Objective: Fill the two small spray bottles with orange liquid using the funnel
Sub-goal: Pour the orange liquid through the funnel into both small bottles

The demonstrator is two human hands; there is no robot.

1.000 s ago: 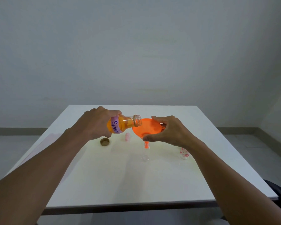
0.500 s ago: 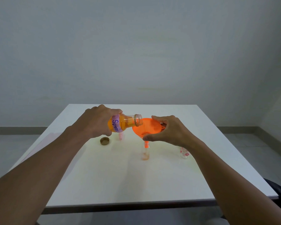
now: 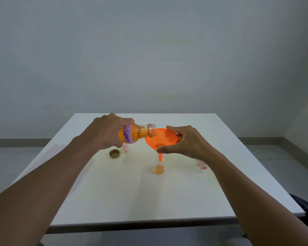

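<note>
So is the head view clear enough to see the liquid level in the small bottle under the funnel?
Head view: dim, even light, no glare; the clear small bottle is faint but its orange bottom layer shows below the funnel; wide-angle stretch at the edges only.

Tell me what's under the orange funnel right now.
The funnel, steadied by the right hand, has its spout in the neck of a small clear bottle standing on the table. Orange liquid sits at the bottle's bottom. The funnel's spout covers the bottle's mouth.
</note>
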